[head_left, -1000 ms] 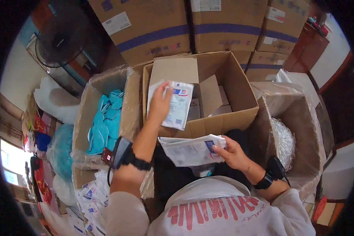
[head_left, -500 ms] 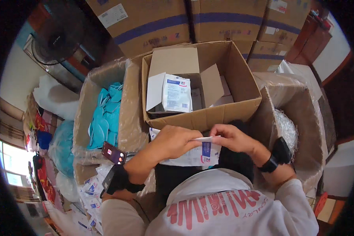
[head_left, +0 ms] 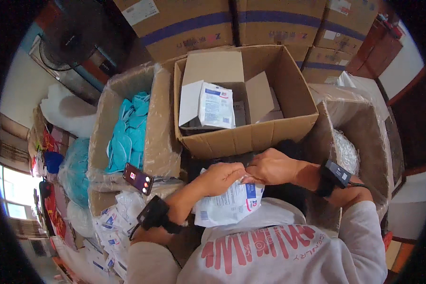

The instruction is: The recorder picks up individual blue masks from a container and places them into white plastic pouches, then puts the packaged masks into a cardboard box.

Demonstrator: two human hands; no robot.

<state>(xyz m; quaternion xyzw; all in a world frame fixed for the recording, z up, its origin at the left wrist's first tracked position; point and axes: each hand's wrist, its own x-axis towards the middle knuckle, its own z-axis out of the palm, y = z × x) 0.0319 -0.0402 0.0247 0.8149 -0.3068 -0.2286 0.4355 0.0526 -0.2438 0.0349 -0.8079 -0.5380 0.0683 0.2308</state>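
A white packet (head_left: 226,204) with blue print hangs in front of my chest, tilted. Along its upper edge, my left hand (head_left: 222,179) and my right hand (head_left: 270,167) meet, both with their fingers pinched on it. The fingertips partly hide that edge, so I cannot tell whether it is sealed or torn. Beyond the hands stands a large open brown carton (head_left: 251,141). Another white packet (head_left: 217,106) leans inside it, against a smaller white-lined box (head_left: 190,102).
To the left, a plastic-lined carton (head_left: 162,137) holds teal folded pieces (head_left: 130,132); a phone (head_left: 138,179) rests at its near edge. Several white packets (head_left: 116,220) lie nearer. At right, another carton (head_left: 378,156) holds white strands (head_left: 346,154). Stacked boxes (head_left: 189,28) stand behind.
My hands have come closer together, the right one turning knuckles-up. The packet has swung lower and nearer to my chest, and more of its printed face shows.
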